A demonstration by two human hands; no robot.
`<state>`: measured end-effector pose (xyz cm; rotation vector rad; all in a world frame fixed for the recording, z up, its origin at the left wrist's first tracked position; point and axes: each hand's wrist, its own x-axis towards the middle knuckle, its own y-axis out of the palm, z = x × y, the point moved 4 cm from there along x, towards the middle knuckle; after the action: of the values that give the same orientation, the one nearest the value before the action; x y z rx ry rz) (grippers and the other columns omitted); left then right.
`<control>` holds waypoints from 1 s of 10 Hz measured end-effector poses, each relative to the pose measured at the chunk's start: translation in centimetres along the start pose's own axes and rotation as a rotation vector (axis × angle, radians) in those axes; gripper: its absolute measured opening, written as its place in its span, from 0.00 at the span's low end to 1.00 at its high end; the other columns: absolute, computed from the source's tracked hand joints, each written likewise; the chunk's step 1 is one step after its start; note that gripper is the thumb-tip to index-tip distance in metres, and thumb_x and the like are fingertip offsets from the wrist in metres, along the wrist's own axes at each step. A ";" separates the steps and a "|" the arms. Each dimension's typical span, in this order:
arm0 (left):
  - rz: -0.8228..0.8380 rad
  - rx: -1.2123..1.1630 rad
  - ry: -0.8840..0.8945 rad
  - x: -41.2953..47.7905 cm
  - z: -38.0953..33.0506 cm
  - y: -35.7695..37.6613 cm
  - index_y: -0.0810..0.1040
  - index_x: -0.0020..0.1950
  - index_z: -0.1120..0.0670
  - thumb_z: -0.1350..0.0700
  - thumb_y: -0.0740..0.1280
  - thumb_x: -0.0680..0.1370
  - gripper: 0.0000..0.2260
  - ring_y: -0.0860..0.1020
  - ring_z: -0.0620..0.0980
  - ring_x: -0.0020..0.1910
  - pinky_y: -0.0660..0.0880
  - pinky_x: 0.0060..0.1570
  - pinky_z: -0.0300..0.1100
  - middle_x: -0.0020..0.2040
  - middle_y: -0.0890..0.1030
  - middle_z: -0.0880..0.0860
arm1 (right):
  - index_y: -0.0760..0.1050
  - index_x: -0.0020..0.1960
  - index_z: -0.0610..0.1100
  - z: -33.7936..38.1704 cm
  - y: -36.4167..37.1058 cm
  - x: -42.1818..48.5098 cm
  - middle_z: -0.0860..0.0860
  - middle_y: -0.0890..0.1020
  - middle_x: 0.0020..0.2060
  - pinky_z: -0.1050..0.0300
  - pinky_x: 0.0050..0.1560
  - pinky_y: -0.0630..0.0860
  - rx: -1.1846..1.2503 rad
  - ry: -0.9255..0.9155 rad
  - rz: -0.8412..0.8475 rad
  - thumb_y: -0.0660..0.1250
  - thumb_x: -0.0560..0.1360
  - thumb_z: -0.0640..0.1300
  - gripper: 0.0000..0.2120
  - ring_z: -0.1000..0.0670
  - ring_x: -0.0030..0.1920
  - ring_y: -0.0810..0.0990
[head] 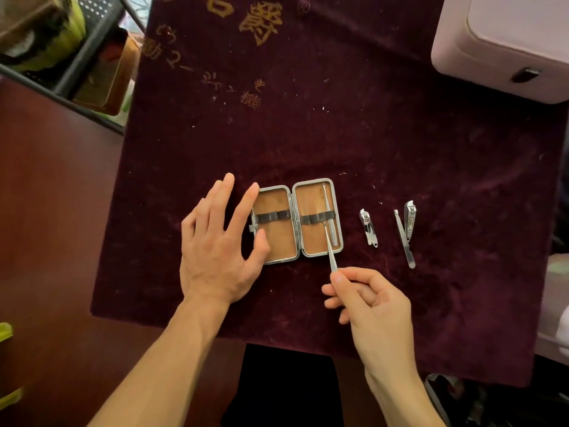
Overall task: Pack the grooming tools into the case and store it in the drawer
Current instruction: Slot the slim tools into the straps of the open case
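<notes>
rightward, a small clipper lies near the case; right hand pinches perhaps tweezers; left hand released.

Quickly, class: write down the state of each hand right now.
Left hand: open, touching the case's left half.
Right hand: pinching a thin metal tool.

Beyond the open case, the far stretch of the velvet cloth lay bare, leaving room to approach from that side. The left grip crowded the case's left edge. The right grip (its thin tool slanting over the right half) blocked the near side. A narrow lane ran between the case and the small clipper. A pink box closed off the far right corner.
</notes>
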<state>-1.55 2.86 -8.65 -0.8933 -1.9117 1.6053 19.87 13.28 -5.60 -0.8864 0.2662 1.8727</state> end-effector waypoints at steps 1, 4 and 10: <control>0.001 0.005 0.004 0.0 0.0 -0.1 0.62 0.82 0.45 0.42 0.57 0.80 0.29 0.61 0.53 0.82 0.61 0.75 0.51 0.83 0.60 0.53 | 0.86 0.48 0.46 0.0 -0.1 -0.1 0.47 0.90 0.38 0.67 0.30 0.78 0.019 0.012 -0.004 0.76 0.79 0.42 0.01 0.53 0.35 0.88; -0.011 0.005 0.017 -0.1 -0.1 -0.2 0.61 0.82 0.45 0.43 0.57 0.81 0.28 0.61 0.54 0.81 0.61 0.75 0.52 0.83 0.60 0.54 | 0.85 0.50 0.45 1.4 1.1 0.8 0.47 0.90 0.38 0.67 0.31 0.78 0.044 -0.019 0.030 0.76 0.79 0.41 0.01 0.54 0.35 0.88; -0.038 0.007 0.018 -0.1 -0.2 -0.1 0.62 0.82 0.45 0.43 0.58 0.81 0.28 0.62 0.54 0.81 0.63 0.74 0.52 0.83 0.61 0.54 | 0.74 0.58 0.55 1.7 2.1 2.4 0.54 0.90 0.37 0.66 0.30 0.78 -0.076 -0.137 0.007 0.76 0.79 0.48 0.12 0.54 0.31 0.87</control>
<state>-1.38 2.87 -8.48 -0.8605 -1.8982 1.5764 16.78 14.88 -6.47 -0.8044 0.1152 1.9506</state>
